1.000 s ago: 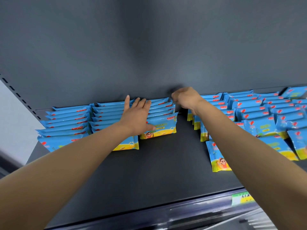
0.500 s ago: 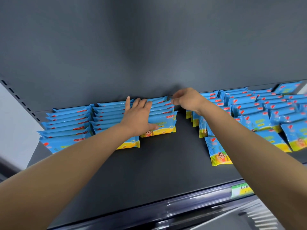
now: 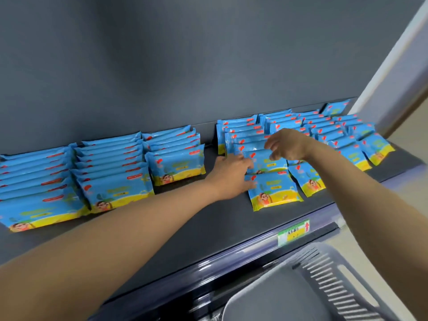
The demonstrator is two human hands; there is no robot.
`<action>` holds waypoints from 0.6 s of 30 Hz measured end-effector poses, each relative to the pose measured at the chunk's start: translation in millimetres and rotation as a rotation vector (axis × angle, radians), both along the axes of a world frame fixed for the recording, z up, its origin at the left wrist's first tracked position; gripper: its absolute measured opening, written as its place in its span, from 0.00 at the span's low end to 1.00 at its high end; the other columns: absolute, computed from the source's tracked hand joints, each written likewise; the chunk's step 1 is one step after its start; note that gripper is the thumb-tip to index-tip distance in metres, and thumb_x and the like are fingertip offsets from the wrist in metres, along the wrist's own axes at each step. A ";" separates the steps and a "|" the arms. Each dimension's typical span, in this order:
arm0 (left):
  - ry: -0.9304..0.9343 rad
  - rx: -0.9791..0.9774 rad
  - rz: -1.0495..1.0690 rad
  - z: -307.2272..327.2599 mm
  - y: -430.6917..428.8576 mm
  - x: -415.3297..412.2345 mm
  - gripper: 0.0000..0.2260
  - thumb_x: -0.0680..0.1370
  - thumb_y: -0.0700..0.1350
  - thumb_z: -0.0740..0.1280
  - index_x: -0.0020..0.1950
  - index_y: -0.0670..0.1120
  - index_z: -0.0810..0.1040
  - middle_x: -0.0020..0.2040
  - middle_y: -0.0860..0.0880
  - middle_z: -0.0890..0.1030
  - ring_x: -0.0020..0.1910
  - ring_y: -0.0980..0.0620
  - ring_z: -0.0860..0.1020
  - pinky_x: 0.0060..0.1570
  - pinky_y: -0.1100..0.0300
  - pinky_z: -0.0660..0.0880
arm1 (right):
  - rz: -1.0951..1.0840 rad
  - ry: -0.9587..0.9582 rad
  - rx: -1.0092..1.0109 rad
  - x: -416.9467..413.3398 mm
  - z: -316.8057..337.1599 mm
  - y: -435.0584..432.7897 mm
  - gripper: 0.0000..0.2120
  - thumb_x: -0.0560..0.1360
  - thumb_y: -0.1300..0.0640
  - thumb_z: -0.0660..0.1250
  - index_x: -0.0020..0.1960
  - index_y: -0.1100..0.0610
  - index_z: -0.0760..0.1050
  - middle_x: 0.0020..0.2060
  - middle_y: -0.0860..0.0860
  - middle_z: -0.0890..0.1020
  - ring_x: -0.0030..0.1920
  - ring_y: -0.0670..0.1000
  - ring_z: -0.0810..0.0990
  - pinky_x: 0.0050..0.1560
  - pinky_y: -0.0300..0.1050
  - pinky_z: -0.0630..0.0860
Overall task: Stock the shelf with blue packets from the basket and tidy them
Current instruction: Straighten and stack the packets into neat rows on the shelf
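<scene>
Now front packet (image 3: pixel 274 191) lies flat, long axis left-right.

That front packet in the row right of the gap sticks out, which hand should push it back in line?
Left, probably. The left hand already rests against the left edge of the front packet, while the right hand hovers over packets farther back in that row.
</scene>
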State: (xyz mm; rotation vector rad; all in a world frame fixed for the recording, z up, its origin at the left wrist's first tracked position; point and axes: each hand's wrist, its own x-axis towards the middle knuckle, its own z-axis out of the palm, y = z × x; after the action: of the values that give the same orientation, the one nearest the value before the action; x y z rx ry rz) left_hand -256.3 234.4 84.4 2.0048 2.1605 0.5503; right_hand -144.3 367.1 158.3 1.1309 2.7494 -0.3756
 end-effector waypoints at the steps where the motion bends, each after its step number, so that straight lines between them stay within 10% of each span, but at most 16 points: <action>1: -0.010 -0.049 0.010 -4.6 5.8 5.3 0.23 0.74 0.57 0.66 0.64 0.46 0.70 0.60 0.47 0.73 0.59 0.46 0.70 0.57 0.51 0.62 | 0.003 -0.027 0.001 6.2 -5.1 2.9 0.19 0.74 0.60 0.68 0.64 0.60 0.74 0.65 0.55 0.75 0.66 0.55 0.71 0.66 0.47 0.66; 8: 0.021 -0.210 0.164 -26.6 27.7 25.5 0.36 0.64 0.65 0.71 0.61 0.43 0.67 0.56 0.46 0.73 0.55 0.44 0.72 0.51 0.50 0.64 | -0.046 0.050 -0.028 30.9 -31.4 25.7 0.24 0.72 0.64 0.69 0.67 0.58 0.71 0.65 0.56 0.74 0.65 0.55 0.72 0.64 0.46 0.68; 18: -0.077 -0.108 0.272 -10.0 18.8 7.9 0.15 0.70 0.52 0.70 0.49 0.45 0.70 0.47 0.48 0.72 0.48 0.47 0.71 0.45 0.53 0.64 | 0.024 0.156 0.096 -0.3 -36.6 26.8 0.32 0.71 0.58 0.71 0.72 0.53 0.63 0.64 0.62 0.69 0.63 0.60 0.71 0.65 0.49 0.67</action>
State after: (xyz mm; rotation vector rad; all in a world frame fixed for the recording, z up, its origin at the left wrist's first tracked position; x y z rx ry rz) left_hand -248.4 253.2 74.4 1.6197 2.3755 0.5220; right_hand -144.6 393.9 121.7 1.1352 2.9430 -0.3458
